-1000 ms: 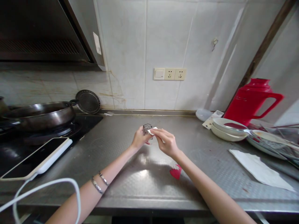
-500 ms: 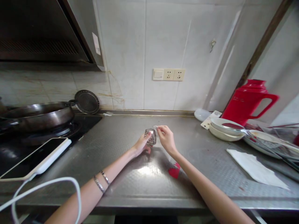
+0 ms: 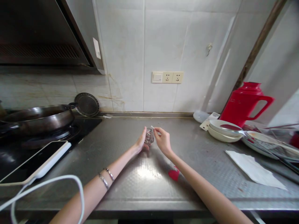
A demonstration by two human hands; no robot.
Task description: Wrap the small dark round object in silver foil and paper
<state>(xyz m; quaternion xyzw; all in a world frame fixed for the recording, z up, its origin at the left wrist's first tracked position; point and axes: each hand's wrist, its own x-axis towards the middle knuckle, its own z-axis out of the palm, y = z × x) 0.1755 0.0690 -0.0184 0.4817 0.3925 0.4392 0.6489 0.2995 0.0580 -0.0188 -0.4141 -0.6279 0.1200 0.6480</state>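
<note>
My left hand (image 3: 141, 140) is wrapped round a small clear faceted glass container (image 3: 149, 136), thumb along its left side and fingers beneath. The container is held above the steel counter (image 3: 130, 174). At its upper right, my right hand (image 3: 163, 140) pinches a small white piece (image 3: 152, 127) between thumb and fingertips. That piece sits close to the container's top edge; whether it touches cannot be made out, nor can its exact kind. On the counter below my right forearm lies a torn red scrap (image 3: 173, 174).
A pan (image 3: 42, 118) stands on the stove at left, near a phone (image 3: 35, 161) with a white cable (image 3: 58, 178). To the right are a red thermos (image 3: 244, 102), stacked bowls (image 3: 224, 133), a plate (image 3: 259, 147) and a paper napkin (image 3: 254, 168).
My left thumb has shifted from the container's front to its left side. My right hand has moved slightly left and down, bringing the white piece nearer the top. The camera view has shifted a little.
</note>
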